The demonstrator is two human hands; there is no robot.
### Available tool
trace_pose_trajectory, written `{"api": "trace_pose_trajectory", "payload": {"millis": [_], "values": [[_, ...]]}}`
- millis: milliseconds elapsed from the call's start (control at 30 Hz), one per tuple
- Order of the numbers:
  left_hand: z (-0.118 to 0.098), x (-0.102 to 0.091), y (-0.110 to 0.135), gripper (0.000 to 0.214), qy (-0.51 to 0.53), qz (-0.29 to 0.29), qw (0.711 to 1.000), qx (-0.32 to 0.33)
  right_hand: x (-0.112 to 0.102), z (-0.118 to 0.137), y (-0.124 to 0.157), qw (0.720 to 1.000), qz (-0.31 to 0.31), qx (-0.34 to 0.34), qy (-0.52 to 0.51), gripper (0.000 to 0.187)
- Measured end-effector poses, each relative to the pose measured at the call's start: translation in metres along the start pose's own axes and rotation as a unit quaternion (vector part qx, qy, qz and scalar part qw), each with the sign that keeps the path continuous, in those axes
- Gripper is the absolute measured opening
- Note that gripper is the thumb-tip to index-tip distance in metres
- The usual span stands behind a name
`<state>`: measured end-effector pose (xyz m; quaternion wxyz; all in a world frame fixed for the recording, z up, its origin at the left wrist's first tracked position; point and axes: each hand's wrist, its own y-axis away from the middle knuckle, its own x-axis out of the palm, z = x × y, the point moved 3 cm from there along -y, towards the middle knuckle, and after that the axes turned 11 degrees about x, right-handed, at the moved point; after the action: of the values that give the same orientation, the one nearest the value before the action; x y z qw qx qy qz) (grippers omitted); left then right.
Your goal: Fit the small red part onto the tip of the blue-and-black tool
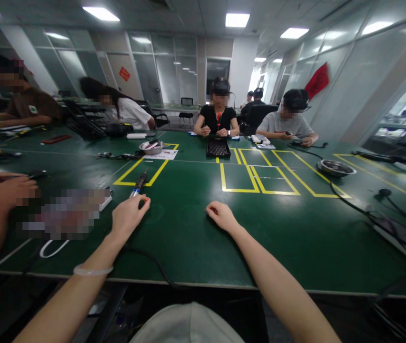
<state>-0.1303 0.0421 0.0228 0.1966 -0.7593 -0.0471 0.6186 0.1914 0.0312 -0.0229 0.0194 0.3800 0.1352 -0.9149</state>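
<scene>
My left hand [128,215] is over the green table with thumb and fingertips pinched together in a loop. A small orange spot shows at the fingertips, too small to name. Just beyond its knuckles is a slim tool [139,184] with a black and blue handle and a thin tip pointing away. The hand hides the tool's near end, and I cannot tell whether the two touch. My right hand [221,215] rests on the table apart from it, fingers curled in, with nothing seen in them. A pale bracelet [93,271] circles my left wrist.
Yellow tape outlines [240,191] mark the green table [188,238]. Metal bowls [336,167] stand right and back left; a black tray [218,148] sits opposite. Cables [160,269] run near my left forearm and along the right. A co-worker's hands [6,188] are at the left.
</scene>
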Motion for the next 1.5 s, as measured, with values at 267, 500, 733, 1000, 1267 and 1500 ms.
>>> {"api": "trace_pose_trajectory", "payload": {"millis": [267, 500, 733, 1000, 1267, 1500], "values": [[-0.108, 0.032, -0.024, 0.039, 0.358, 0.079, 0.917, 0.157, 0.002, -0.002, -0.001, 0.982, 0.018, 0.043, -0.181, 0.016], [-0.154, 0.053, -0.029, 0.023, 0.437, 0.109, 0.87, 0.198, 0.012, -0.011, -0.008, 0.929, 0.089, 0.103, -0.344, 0.027], [-0.148, 0.061, -0.019, 0.018, 0.353, 0.087, 0.899, 0.244, 0.012, -0.008, -0.005, 0.93, 0.098, 0.092, -0.342, 0.028], [-0.148, 0.052, -0.018, 0.028, 0.29, 0.072, 0.897, 0.326, 0.009, -0.013, -0.007, 0.922, 0.092, 0.111, -0.359, 0.023], [-0.03, 0.01, -0.033, 0.055, -0.051, -0.021, 0.995, 0.08, 0.006, -0.016, -0.008, 0.923, 0.075, 0.108, -0.362, 0.022], [0.045, 0.011, -0.002, 0.062, -0.081, 0.129, 0.985, -0.081, 0.009, -0.017, -0.008, 0.926, 0.082, 0.113, -0.351, 0.02]]}}
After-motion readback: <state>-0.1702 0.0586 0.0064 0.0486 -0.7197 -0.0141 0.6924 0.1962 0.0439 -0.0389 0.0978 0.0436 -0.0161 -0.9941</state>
